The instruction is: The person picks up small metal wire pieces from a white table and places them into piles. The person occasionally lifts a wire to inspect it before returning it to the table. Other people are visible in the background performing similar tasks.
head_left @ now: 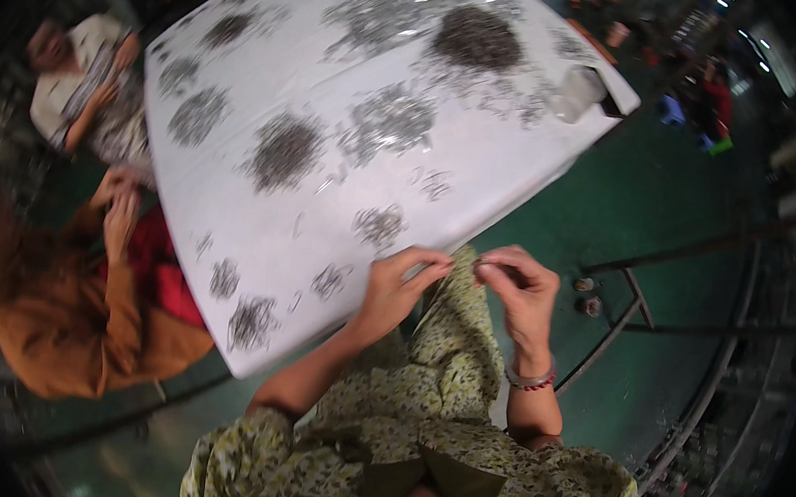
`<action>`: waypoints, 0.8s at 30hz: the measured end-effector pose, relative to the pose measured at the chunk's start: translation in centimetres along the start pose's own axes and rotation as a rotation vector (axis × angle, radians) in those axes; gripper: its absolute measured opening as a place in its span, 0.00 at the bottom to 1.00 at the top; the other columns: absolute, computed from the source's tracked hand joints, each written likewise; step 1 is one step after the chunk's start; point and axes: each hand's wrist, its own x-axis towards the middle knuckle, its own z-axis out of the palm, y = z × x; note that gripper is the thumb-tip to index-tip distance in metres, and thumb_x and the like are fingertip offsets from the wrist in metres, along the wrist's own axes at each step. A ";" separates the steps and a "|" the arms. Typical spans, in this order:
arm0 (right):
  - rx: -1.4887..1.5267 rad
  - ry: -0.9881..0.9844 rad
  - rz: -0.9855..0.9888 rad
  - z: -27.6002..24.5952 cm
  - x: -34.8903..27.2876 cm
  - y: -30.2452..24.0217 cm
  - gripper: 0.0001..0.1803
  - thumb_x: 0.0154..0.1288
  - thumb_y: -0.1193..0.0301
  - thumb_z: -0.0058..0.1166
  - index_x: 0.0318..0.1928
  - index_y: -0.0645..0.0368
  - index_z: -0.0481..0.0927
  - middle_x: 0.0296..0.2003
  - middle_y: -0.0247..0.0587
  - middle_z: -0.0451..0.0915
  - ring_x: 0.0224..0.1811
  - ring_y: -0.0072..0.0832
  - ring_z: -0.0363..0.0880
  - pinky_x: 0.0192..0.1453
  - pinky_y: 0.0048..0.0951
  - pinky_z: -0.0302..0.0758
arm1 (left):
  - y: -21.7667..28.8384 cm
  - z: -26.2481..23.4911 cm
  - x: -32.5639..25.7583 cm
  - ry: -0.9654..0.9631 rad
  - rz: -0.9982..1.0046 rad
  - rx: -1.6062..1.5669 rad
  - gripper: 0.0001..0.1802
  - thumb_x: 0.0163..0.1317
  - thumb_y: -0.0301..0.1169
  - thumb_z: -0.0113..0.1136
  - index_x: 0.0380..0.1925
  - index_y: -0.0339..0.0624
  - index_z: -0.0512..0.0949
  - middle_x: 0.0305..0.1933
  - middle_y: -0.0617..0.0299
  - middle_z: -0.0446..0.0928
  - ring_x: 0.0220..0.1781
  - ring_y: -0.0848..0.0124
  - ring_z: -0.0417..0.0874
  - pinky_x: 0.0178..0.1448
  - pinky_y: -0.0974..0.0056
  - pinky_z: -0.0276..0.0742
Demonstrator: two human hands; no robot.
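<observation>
In the head view, the left hand (392,291) and right hand (525,293) are narrowly pinched at the desk's (504,177) near edge; whether anything is held is unclear. The nearest pile (380,226) lies on the desk. Fingertips are best kept above the desk.

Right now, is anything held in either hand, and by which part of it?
Cannot tell: left hand and right hand both have fingers curled, but anything between is too small and blurred.

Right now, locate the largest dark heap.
In the head view, the largest dark heap lies toward the far right of the white table, between a silvery spread and a translucent object.
</observation>
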 end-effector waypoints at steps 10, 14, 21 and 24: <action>-0.135 -0.002 -0.158 1.4 -2.3 -1.2 0.06 0.56 0.85 0.60 0.36 0.68 0.82 0.32 0.43 0.79 0.31 0.24 0.75 0.36 0.22 0.73 | 1.7 1.6 -1.5 -0.063 -0.019 -0.291 0.06 0.59 0.25 0.63 0.36 0.35 0.82 0.35 0.61 0.83 0.39 0.78 0.80 0.46 0.70 0.76; -0.074 0.024 -0.144 1.5 -2.2 -0.9 0.05 0.57 0.84 0.60 0.36 0.68 0.82 0.31 0.42 0.79 0.30 0.24 0.74 0.34 0.21 0.72 | 2.1 1.4 -1.8 -0.060 0.005 -0.271 0.07 0.60 0.26 0.63 0.36 0.34 0.81 0.34 0.60 0.83 0.39 0.78 0.80 0.45 0.69 0.76; -0.060 0.035 -0.049 1.5 -2.1 -0.8 0.05 0.56 0.84 0.60 0.35 0.68 0.81 0.31 0.41 0.79 0.30 0.22 0.73 0.33 0.18 0.69 | 1.3 0.6 -2.7 -0.132 -0.032 -0.213 0.07 0.59 0.26 0.63 0.36 0.35 0.80 0.36 0.59 0.83 0.39 0.75 0.82 0.46 0.68 0.77; -0.110 0.000 -0.021 1.9 -2.3 -0.7 0.06 0.56 0.84 0.60 0.35 0.68 0.81 0.31 0.41 0.79 0.31 0.22 0.74 0.35 0.18 0.70 | 1.1 -0.4 -2.7 -0.099 0.072 -0.113 0.09 0.58 0.27 0.64 0.38 0.35 0.80 0.36 0.59 0.82 0.42 0.72 0.82 0.48 0.66 0.77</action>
